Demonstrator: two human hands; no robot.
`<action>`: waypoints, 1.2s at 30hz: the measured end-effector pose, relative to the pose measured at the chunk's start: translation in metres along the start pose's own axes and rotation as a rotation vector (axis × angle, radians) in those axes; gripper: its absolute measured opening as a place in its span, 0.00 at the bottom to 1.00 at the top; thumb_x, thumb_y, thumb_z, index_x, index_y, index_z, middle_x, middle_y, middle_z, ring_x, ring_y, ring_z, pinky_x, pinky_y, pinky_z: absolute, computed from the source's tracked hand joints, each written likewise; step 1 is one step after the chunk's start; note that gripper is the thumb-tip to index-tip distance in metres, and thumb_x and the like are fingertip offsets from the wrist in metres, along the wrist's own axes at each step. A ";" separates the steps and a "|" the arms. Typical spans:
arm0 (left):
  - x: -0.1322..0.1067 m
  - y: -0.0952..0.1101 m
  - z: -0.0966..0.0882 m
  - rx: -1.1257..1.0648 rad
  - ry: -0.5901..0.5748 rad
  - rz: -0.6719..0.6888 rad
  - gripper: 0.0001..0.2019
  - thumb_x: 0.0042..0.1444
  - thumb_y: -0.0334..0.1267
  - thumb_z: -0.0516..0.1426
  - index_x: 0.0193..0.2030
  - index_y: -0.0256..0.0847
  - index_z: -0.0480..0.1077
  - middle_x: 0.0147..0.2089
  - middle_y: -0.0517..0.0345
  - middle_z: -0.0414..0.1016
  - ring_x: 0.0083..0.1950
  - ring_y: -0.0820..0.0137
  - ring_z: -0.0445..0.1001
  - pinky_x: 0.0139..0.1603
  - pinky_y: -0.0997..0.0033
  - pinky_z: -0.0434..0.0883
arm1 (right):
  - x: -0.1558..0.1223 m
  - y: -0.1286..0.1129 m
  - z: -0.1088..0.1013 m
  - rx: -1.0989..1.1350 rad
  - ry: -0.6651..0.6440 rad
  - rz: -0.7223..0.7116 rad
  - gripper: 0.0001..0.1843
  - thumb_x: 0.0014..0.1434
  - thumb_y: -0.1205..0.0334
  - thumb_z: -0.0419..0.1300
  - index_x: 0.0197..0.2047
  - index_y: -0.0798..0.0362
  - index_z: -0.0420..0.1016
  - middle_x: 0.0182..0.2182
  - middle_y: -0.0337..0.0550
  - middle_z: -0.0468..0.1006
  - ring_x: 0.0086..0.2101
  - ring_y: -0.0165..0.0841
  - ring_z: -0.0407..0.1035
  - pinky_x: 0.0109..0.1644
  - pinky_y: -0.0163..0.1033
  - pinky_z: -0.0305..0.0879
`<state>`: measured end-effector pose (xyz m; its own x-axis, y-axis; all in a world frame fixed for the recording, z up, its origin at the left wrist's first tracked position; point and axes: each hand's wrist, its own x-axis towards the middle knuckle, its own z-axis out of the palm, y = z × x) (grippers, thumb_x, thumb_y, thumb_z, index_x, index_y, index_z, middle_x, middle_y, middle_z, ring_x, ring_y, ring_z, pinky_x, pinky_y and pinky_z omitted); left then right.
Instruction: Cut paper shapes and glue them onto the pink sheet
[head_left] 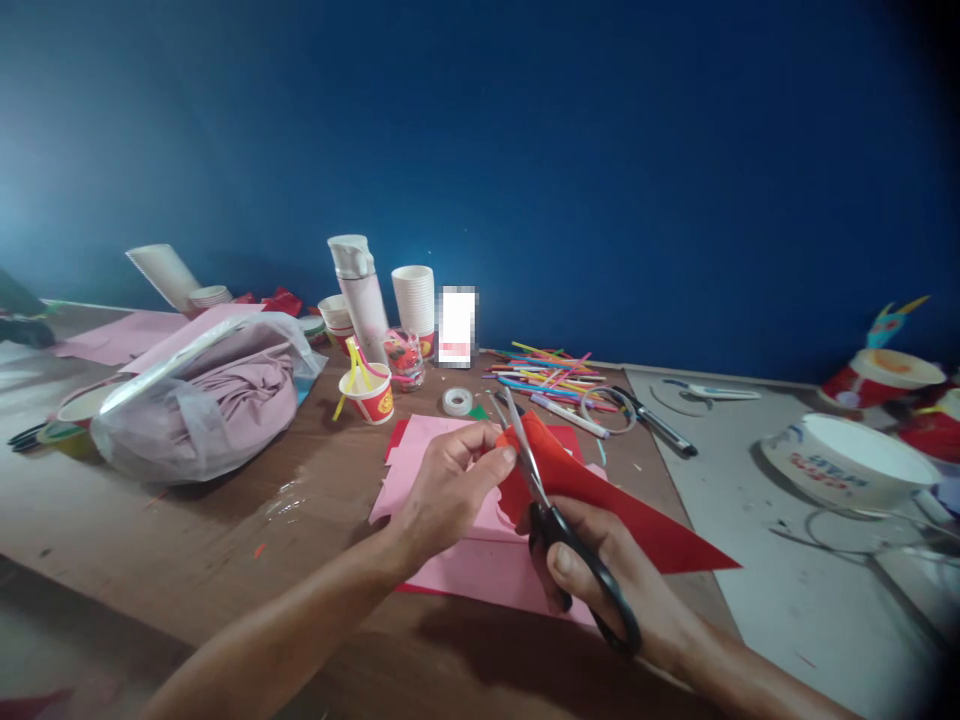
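Note:
Black-handled scissors [547, 505] are in my right hand [622, 560], thumb and fingers through the loops, blades pointing up and away. My left hand [465, 475] pinches the left edge of a red sheet of paper [600, 500] between thumb and fingers. The scissor blades lie across this sheet close to my left fingertips; I cannot tell how far they are apart. Toward the right, the red sheet tapers to a point. Under both hands, pink paper [480, 575] with some red paper beneath rests on the brown table [315, 580].
Beyond my hands lie a tape roll [457, 402], a heap of colourful sticks [551, 375] and a utility knife [667, 432]. A decorated paper cup [367, 395], a white bottle [360, 300] and stacked cups [413, 305] stand behind. Left is a plastic bag [217, 400]; right, a white bowl [847, 465].

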<state>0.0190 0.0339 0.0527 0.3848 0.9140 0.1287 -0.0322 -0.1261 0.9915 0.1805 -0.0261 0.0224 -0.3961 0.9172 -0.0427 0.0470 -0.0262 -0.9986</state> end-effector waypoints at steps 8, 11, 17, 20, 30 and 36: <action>0.005 0.008 -0.009 0.114 0.004 -0.004 0.08 0.50 0.36 0.55 0.23 0.36 0.67 0.25 0.60 0.65 0.33 0.71 0.67 0.37 0.71 0.63 | -0.001 -0.005 -0.003 -0.094 -0.020 0.019 0.23 0.55 0.43 0.54 0.40 0.57 0.65 0.22 0.37 0.66 0.24 0.27 0.60 0.25 0.31 0.54; 0.008 0.008 -0.014 0.123 -0.038 -0.001 0.08 0.49 0.36 0.55 0.22 0.36 0.66 0.27 0.59 0.66 0.34 0.70 0.67 0.37 0.70 0.63 | 0.000 -0.006 -0.004 -0.121 -0.016 0.048 0.23 0.55 0.43 0.54 0.40 0.57 0.66 0.23 0.37 0.66 0.24 0.27 0.60 0.26 0.31 0.54; 0.013 0.010 -0.020 0.138 -0.095 -0.048 0.08 0.47 0.36 0.56 0.21 0.36 0.65 0.28 0.59 0.67 0.33 0.71 0.66 0.37 0.70 0.63 | 0.000 0.001 -0.008 -0.137 -0.016 0.044 0.22 0.55 0.45 0.55 0.40 0.56 0.67 0.23 0.37 0.66 0.25 0.27 0.59 0.28 0.31 0.55; 0.014 0.012 -0.021 0.097 -0.133 -0.065 0.07 0.47 0.35 0.56 0.21 0.36 0.66 0.27 0.59 0.66 0.34 0.70 0.66 0.38 0.70 0.62 | 0.000 0.003 -0.008 -0.109 -0.029 0.028 0.22 0.55 0.45 0.55 0.40 0.57 0.67 0.23 0.37 0.66 0.25 0.27 0.59 0.27 0.32 0.55; 0.014 0.009 -0.021 -0.002 -0.201 -0.036 0.08 0.49 0.35 0.56 0.22 0.35 0.65 0.29 0.59 0.67 0.33 0.72 0.65 0.37 0.71 0.61 | 0.000 0.010 -0.003 0.035 -0.076 -0.053 0.22 0.56 0.45 0.53 0.42 0.58 0.65 0.23 0.38 0.65 0.23 0.27 0.59 0.27 0.33 0.55; 0.014 0.010 -0.019 -0.001 -0.184 -0.030 0.08 0.48 0.36 0.56 0.23 0.35 0.66 0.29 0.57 0.69 0.34 0.71 0.67 0.39 0.70 0.62 | 0.000 0.011 -0.003 0.017 -0.058 -0.075 0.21 0.57 0.45 0.52 0.35 0.57 0.65 0.22 0.38 0.65 0.22 0.26 0.58 0.26 0.32 0.54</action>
<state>0.0065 0.0523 0.0648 0.5475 0.8316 0.0937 -0.0189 -0.0996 0.9948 0.1842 -0.0250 0.0113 -0.4508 0.8921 0.0310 0.0000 0.0347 -0.9994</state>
